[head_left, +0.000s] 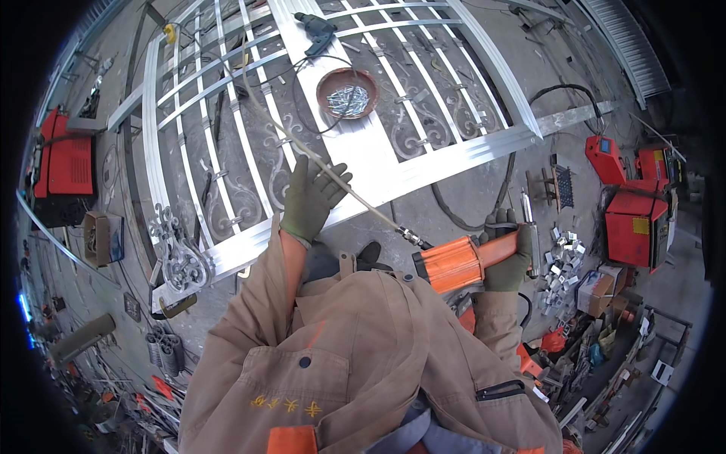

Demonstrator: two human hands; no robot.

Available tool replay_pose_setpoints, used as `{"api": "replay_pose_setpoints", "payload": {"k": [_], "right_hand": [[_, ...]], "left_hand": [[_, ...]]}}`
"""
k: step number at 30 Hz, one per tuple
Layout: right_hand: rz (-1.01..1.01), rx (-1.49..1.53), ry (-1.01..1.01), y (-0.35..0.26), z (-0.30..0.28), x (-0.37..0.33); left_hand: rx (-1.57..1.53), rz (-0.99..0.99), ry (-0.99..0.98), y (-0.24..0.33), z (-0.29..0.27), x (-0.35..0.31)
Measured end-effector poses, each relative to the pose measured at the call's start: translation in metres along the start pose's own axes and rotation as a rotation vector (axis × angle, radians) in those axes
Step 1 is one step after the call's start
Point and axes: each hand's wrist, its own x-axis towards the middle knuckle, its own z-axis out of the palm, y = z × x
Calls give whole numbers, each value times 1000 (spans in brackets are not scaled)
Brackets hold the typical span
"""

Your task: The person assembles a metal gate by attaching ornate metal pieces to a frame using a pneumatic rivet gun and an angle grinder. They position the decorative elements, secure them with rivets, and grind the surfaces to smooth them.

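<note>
In my gloved right hand (pixel 508 265) is an orange air rivet gun (pixel 451 265), gripped by its handle, its silver head pointing away from my body on the right. A pale air hose (pixel 363 203) joins the gun at a metal fitting and runs up and left over the metal frame. My left hand (pixel 306 204), also gloved, hangs above the near edge of the frame with fingers spread. The hose passes right by those fingers; whether they touch it I cannot tell. On the silvery gate frame (pixel 363 163) stands a reddish-brown bowl (pixel 324 94) of rivets (pixel 348 100).
A cordless drill (pixel 316 34) lies beyond the bowl. Scroll ornaments (pixel 181 261) rest at the frame's near left corner. Red machines (pixel 639 227) stand at right, another red machine (pixel 64 159) at left. Small metal pieces (pixel 560 268) are heaped at right; a dark cable (pixel 461 219) loops near the frame.
</note>
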Motion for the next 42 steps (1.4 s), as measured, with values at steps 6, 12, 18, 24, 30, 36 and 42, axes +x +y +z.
{"api": "replay_pose_setpoints", "payload": {"k": [6, 12, 18, 24, 30, 36, 42], "right_hand": [[-335, -9, 107, -51, -17, 17], [-654, -54, 74, -139, -38, 62], [-831, -204, 107, -236, -37, 103], [-957, -498, 116, -295, 5, 128], [-1133, -1467, 220, -323, -28, 220], [-911, -1730, -294, -267, 87, 368], [-206, -2020, -676, -171, 18, 519]], "left_hand": [[-166, 212, 41, 53, 55, 46], [13, 541, 18, 166, 80, 111], [746, 570, -278, 93, 260, 111], [1036, 348, -508, 18, 344, 207], [1704, 178, -424, -84, 324, 322], [1793, -7, -220, -182, 208, 326], [1714, -317, 52, -222, 168, 313]]}}
